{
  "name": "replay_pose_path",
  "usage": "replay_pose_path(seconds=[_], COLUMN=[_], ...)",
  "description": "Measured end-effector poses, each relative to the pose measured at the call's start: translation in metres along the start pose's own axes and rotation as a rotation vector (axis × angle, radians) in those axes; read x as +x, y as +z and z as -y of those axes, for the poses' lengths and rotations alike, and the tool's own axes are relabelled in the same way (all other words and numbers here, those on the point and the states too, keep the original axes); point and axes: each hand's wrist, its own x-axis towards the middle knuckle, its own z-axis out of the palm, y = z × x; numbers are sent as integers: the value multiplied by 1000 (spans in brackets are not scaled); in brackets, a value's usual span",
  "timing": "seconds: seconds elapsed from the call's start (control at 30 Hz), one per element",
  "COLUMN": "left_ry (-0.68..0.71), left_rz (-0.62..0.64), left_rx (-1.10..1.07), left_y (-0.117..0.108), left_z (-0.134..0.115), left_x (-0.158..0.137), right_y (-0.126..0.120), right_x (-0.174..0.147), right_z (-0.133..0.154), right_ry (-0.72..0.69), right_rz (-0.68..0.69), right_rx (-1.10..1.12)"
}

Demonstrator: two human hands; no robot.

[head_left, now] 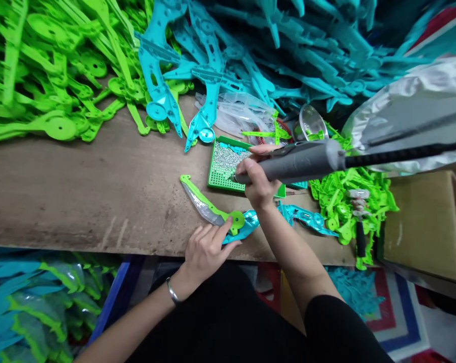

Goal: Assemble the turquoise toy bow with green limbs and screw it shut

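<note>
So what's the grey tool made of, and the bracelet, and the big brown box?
The grey tool looks like matte plastic: smooth, even grey, with little shine. The bracelet is probably polished metal: it's silvery and shiny. The brown box seems to be plain cardboard, with flat, dull tan sides.

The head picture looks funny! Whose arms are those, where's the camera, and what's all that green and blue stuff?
There's no robot here. A person wears a camera on their head, looking forward and down, so you see their own two arms. The right hand holds a grey tool with a black cord, perhaps a powered screwdriver, its tip over a green tray of small metal bits that look like screws. The left hand touches a curved green piece beside a shiny blue piece. Piles of green parts and blue parts lie behind, on the brown table.
</note>
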Motion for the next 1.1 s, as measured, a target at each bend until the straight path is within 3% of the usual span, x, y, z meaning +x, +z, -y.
replay_pose_path(seconds=[0.1, 0.3, 0.7, 0.93, 1.1], left_ry=[10, 11, 0, -10, -1], left_rz=[-17, -25, -13, 44, 26], left_rx=[-4, 1, -25, -16, 59], left_y=[2, 3, 3, 2, 4], left_z=[1, 1, 0, -9, -10], left_x=[-1, -1, -1, 5, 4], right_y=[0, -2, -2, -6, -7], right_x=[11, 10, 13, 7, -19], right_z=[-18, -31, -36, 1, 26], right_ry=[33, 58, 86, 41, 98], right_rz=[-75, -94, 0, -27, 148], right_rx=[12, 0, -42, 36, 86])
